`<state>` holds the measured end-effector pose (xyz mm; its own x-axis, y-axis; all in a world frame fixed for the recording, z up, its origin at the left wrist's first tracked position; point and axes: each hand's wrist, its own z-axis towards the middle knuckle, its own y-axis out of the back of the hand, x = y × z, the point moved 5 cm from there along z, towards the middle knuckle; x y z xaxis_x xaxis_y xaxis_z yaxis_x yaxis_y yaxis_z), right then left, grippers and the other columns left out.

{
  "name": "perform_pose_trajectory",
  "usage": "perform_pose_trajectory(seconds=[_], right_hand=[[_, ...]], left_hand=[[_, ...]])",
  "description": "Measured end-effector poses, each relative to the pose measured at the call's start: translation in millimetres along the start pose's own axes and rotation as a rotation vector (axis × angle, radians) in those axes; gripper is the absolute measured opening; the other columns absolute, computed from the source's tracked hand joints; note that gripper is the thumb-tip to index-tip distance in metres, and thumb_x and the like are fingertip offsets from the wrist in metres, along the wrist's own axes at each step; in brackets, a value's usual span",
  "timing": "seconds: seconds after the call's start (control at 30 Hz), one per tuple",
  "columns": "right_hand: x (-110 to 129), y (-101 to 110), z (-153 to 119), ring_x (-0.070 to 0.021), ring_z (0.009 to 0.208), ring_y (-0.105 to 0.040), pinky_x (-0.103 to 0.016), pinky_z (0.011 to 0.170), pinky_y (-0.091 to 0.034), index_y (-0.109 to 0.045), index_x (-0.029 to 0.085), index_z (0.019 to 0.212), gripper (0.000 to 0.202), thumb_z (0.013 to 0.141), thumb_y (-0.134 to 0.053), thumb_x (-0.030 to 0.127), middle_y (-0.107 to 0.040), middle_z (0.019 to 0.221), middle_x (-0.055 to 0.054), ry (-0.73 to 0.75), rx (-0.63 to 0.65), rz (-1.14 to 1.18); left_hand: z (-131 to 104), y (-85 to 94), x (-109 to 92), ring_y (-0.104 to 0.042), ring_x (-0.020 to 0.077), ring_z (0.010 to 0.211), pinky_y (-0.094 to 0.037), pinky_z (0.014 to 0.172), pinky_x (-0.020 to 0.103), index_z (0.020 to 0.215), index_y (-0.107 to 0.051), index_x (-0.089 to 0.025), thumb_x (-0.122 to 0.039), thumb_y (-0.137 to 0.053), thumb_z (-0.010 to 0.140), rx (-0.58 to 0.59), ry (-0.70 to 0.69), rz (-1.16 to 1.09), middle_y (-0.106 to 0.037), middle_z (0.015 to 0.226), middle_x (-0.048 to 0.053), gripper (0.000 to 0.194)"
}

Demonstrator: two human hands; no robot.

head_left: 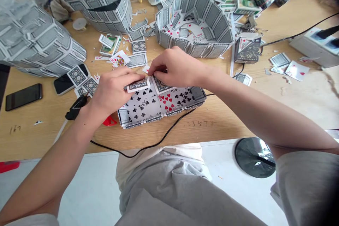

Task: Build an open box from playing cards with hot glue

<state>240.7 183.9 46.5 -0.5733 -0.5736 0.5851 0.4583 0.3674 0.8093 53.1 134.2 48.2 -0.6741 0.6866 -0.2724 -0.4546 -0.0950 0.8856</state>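
A shallow tray made of playing cards (143, 107) lies near the table's front edge, card faces showing inside. My left hand (115, 84) is at its back left, fingers closed on a folded card (138, 84) with its patterned back up. At the tray's back wall, my right hand (173, 69) pinches the edge of another patterned card (162, 87), thumb and forefinger together. The two hands nearly meet at the middle of that wall. A black glue gun (76, 107) lies below my left wrist, partly hidden by it.
Behind stands a round card basket (196, 46) with loose cards inside. Larger card structures (45, 42) rise at the left, near two phones (23, 96). Card boxes (247, 5) lie at the back right, a power strip (315, 47) at the right. A black cable (164, 136) crosses the front.
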Motion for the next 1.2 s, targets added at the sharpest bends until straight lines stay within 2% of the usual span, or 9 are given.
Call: perform_pose_trajectory(seconds=[0.3, 0.5, 0.67, 0.83, 1.07, 1.2], right_hand=[[-11.3, -8.8, -2.6, -0.0263, 0.103, -0.074, -0.04, 0.102, -0.047, -0.086, 0.018, 0.11, 0.034, 0.088, -0.06, 0.015, -0.085, 0.106, -0.007, 0.0, -0.007, 0.092], [-11.4, -8.6, -3.5, -0.026, 0.102, -0.075, -0.039, 0.099, -0.049, -0.086, 0.018, 0.109, 0.034, 0.087, -0.061, 0.013, -0.085, 0.106, -0.007, -0.01, -0.015, 0.114], [-11.8, -10.0, -4.6, -0.0248, 0.101, -0.074, -0.038, 0.097, -0.049, -0.085, 0.017, 0.109, 0.036, 0.085, -0.059, 0.01, -0.085, 0.107, -0.008, -0.013, -0.027, 0.129], [-11.8, -10.6, -6.1, -0.024, 0.102, -0.074, -0.037, 0.098, -0.049, -0.085, 0.019, 0.108, 0.036, 0.086, -0.058, 0.009, -0.085, 0.109, -0.006, -0.002, -0.038, 0.13], [-14.1, -11.0, -6.2, -0.0245, 0.104, -0.074, -0.037, 0.1, -0.05, -0.086, 0.018, 0.11, 0.037, 0.086, -0.059, 0.009, -0.085, 0.11, -0.007, -0.004, -0.042, 0.136], [-15.0, -12.1, -5.1, -0.0237, 0.102, -0.074, -0.036, 0.098, -0.05, -0.086, 0.018, 0.11, 0.037, 0.086, -0.058, 0.009, -0.085, 0.109, -0.007, -0.001, -0.037, 0.137]], left_hand=[[3.4, -4.4, -1.8, -0.075, 0.0256, 0.11, -0.064, 0.095, 0.038, 0.128, -0.079, -0.021, -0.008, -0.055, 0.099, 0.145, -0.054, 0.135, -0.079, 0.114, 0.009, 0.039], [4.0, -1.6, -7.4, -0.075, 0.0251, 0.103, -0.063, 0.09, 0.037, 0.125, -0.079, -0.019, -0.007, -0.056, 0.098, 0.135, -0.067, 0.173, -0.078, 0.104, 0.009, 0.038], [5.4, -3.4, -10.6, -0.074, 0.0261, 0.096, -0.063, 0.084, 0.038, 0.123, -0.079, -0.017, -0.007, -0.054, 0.099, 0.161, -0.134, 0.269, -0.077, 0.101, 0.01, 0.036], [4.7, -2.0, -10.1, -0.074, 0.0252, 0.097, -0.062, 0.086, 0.036, 0.124, -0.078, -0.022, -0.006, -0.055, 0.096, 0.154, -0.137, 0.259, -0.077, 0.104, 0.008, 0.04], [6.8, -0.8, -13.3, -0.073, 0.0259, 0.101, -0.062, 0.085, 0.037, 0.123, -0.077, -0.021, 0.0, -0.053, 0.092, 0.156, -0.185, 0.298, -0.078, 0.108, 0.01, 0.044], [6.3, -1.6, -11.1, -0.074, 0.025, 0.098, -0.062, 0.083, 0.036, 0.125, -0.078, -0.023, -0.002, -0.053, 0.094, 0.137, -0.133, 0.259, -0.077, 0.103, 0.008, 0.045]])
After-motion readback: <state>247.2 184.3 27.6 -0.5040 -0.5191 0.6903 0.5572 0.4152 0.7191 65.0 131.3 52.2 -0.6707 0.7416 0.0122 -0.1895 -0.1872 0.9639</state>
